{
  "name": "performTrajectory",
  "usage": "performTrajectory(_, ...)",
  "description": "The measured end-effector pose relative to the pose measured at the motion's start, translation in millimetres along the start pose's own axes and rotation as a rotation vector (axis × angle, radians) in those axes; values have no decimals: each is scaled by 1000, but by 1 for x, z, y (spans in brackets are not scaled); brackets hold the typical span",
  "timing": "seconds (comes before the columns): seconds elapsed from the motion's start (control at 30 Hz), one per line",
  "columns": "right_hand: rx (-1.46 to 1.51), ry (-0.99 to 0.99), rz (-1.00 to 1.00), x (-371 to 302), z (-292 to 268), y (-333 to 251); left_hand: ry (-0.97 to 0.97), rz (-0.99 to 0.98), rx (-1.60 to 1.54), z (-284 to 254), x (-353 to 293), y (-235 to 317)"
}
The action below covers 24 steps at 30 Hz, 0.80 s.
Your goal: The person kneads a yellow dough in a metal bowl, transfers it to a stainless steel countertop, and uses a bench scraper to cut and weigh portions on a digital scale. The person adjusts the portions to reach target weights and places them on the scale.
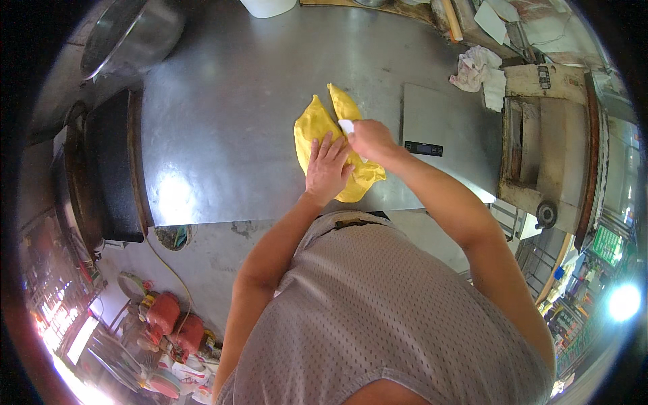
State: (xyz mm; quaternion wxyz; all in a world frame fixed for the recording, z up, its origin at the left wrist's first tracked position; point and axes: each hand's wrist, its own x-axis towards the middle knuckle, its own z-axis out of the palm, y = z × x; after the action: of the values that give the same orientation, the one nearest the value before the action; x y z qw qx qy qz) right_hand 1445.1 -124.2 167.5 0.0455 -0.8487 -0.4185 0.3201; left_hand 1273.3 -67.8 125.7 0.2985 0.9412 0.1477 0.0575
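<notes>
A slab of yellow dough [308, 128] lies on the steel table [223, 101] near its front edge. My left hand [327, 171] rests on the dough with its fingers stretched out. In my right hand [370, 140] is a white dough scraper [346, 126], its edge down in the dough. A narrower dough strip [346, 104] stands apart from the main slab at the far end, with a gap between them. Around my right hand the two parts come close, and whether they are still joined there is hidden.
Right of the dough lies a flat scale [442, 115] with a black display. A crumpled white cloth [478, 71] sits farther back, beside a worn machine [550, 142]. On the left are a large metal pot [138, 40] and a black tray [111, 165]. A white container [268, 6] stands at the far edge.
</notes>
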Motion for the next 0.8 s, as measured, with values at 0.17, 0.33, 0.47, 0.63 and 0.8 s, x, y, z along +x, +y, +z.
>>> performTrajectory(0.17, -73, 118, 82, 5, 38, -16, 99, 40, 43, 3, -2, 0)
performTrajectory(0.33, -8, 147, 112, 11, 46, -25, 88, -19, 8, 5, -12, -2)
performTrajectory(0.47, -69, 182, 41, 33, 56, -17, 105, -28, -3, 0, -19, -2)
performTrajectory(0.63, 109, 90, 145, 65, 10, 42, 123, -13, 16, 5, -27, 0)
performTrajectory(0.8, 305, -103, 97, 18, -18, 50, 149, 94, 102, 4, -26, 26)
